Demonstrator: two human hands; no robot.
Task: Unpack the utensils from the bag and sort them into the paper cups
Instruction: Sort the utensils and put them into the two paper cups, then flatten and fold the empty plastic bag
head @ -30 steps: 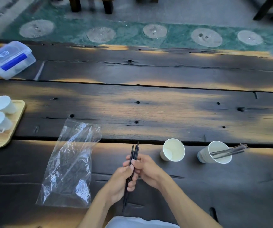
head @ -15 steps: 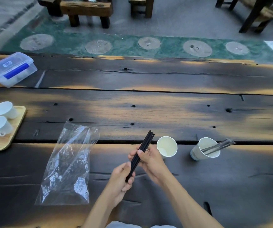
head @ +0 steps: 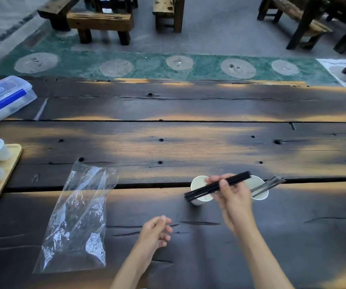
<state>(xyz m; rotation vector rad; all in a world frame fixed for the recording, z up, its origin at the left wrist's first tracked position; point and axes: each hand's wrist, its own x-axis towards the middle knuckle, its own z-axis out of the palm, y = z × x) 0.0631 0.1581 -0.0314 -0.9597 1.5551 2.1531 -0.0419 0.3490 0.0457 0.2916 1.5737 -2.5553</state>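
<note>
Above the near paper cup [head: 199, 198], the right hand [head: 233, 197] pinches a bundle of black chopsticks [head: 217, 185] held nearly level across the rim. Tipped in too fast, they could topple the light cup or knock the second cup [head: 259, 189] holding metal utensils [head: 267, 184]. The left hand [head: 155, 232] hovers loosely curled, empty, beside the flat plastic bag [head: 78, 217].

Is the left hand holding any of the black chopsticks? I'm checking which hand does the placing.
No, the left hand is loosely curled and empty above the table, while the right hand alone grips the black chopsticks.
</note>
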